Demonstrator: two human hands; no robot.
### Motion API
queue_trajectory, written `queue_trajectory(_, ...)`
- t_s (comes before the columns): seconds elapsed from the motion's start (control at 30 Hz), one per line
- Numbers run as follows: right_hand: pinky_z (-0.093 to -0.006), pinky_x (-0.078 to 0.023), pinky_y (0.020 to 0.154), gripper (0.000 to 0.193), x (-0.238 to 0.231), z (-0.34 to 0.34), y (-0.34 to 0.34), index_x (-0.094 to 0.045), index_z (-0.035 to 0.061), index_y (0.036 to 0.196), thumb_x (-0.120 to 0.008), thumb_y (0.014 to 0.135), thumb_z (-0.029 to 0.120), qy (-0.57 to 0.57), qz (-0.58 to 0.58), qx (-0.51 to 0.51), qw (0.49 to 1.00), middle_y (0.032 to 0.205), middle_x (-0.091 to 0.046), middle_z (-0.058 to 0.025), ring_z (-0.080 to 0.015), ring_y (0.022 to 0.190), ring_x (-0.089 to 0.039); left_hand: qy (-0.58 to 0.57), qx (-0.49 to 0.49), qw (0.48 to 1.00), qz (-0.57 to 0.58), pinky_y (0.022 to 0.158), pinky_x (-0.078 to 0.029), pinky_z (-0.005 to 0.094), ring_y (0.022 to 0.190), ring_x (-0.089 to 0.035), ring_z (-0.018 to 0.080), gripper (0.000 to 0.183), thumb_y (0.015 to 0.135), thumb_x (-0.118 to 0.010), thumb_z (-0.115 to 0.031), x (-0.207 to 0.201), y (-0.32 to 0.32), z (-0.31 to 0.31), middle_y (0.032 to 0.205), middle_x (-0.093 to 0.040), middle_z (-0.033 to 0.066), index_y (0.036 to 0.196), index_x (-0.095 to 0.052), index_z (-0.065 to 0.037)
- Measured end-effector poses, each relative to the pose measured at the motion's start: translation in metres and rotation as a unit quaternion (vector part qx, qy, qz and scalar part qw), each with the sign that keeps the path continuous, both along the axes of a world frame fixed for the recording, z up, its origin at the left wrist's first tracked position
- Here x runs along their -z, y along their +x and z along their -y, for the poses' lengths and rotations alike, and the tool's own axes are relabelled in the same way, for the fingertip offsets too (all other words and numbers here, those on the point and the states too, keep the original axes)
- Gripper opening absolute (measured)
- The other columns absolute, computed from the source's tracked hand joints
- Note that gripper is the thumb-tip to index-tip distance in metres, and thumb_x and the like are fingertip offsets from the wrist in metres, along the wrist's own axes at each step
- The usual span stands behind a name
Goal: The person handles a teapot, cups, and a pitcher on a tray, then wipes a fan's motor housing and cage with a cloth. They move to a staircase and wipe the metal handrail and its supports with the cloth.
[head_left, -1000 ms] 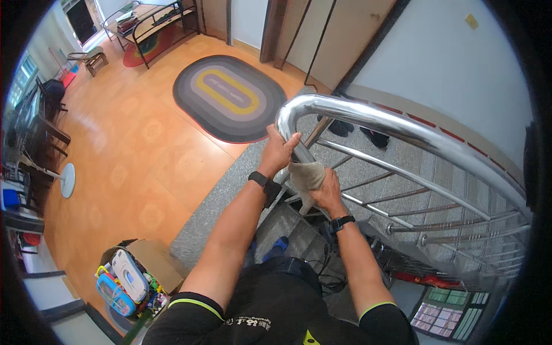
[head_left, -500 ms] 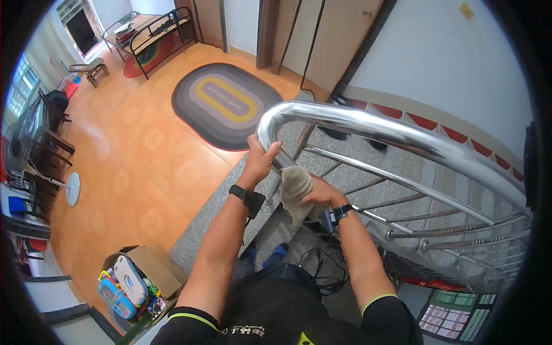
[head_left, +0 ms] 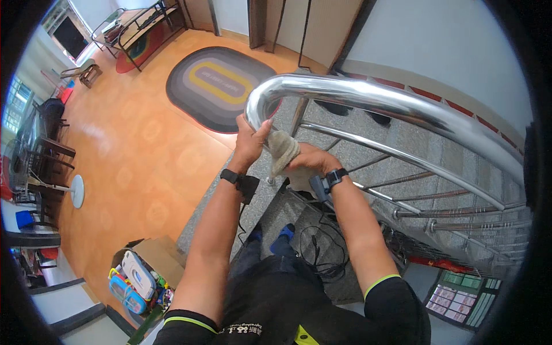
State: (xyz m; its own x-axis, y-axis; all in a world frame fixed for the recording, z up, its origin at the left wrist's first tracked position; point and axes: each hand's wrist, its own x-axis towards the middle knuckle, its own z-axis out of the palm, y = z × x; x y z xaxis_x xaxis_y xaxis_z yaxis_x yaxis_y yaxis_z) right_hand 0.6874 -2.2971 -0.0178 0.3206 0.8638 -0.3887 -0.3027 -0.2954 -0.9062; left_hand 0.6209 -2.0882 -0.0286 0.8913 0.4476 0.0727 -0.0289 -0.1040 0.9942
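Note:
A shiny steel handrail point(head_left: 356, 89) curves round at its near end, in front of me. My left hand point(head_left: 250, 140) is wrapped round the down-bent part of that curve, thumb on the near side. Beside it, my right hand point(head_left: 313, 159) grips a beige-grey cloth point(head_left: 283, 150), pressed against the rail just below the bend. Part of the cloth hangs beneath my right fingers. The cloth hides the rail's lower end. Both wrists wear black straps with small devices.
Steel bars point(head_left: 397, 152) run below the handrail along grey stone stairs point(head_left: 414, 129). An oval grey-and-yellow mat point(head_left: 221, 86) lies on the orange floor. A cardboard box of toys point(head_left: 158, 259) stands at lower left. Black cables point(head_left: 322, 247) lie coiled near my feet.
The view has shifted, so the rail sits higher in the picture. The cloth is now bunched more tightly against the rail, and my right hand has come up closer to my left.

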Motion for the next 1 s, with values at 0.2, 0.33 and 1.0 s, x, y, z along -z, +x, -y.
queue_trajectory(0.2, -0.0374, -0.051, 0.094, 0.063, -0.011, -0.003, -0.039, -0.063, 0.0041, 0.123, -0.084, 0.066, 0.020, -0.074, 0.246, 0.123, 0.959, 0.117, -0.069, -0.0101, -0.0258, 0.106, -0.065, 0.047, -0.016, 0.999, 0.014, 0.098, -0.047, 0.0373, 0.113, -0.058, 0.0252, 0.067, 0.092, -0.073, -0.035, -0.004, -0.002, 0.002, 0.123, -0.055, 0.0188, 0.133, -0.037, 0.004)
queue_trajectory(0.33, -0.0482, -0.050, 0.092, 0.055, 0.001, -0.016, -0.078, -0.057, 0.0050, 0.110, -0.085, 0.066, 0.022, -0.222, 0.492, 0.268, 0.798, 0.109, -0.063, -0.0180, -0.0408, 0.107, -0.061, 0.002, -0.010, 1.000, -0.029, 0.098, -0.047, 0.0367, 0.114, -0.057, 0.0250, 0.065, 0.093, -0.073, -0.035, -0.007, -0.004, 0.000, 0.125, -0.055, 0.0192, 0.132, -0.039, 0.004)
queue_trajectory(1.0, -0.0475, -0.046, 0.103, 0.058, -0.014, 0.038, -0.113, -0.054, -0.0030, 0.131, -0.068, 0.076, 0.003, -0.089, 0.582, 0.283, 0.757, 0.127, -0.056, -0.0241, -0.0427, 0.120, -0.055, -0.162, -0.060, 0.984, -0.048, 0.099, -0.045, 0.0424, 0.117, -0.057, 0.0354, 0.060, 0.103, -0.056, -0.043, 0.040, -0.055, 0.114, 0.126, -0.058, 0.0269, 0.129, -0.049, 0.011)
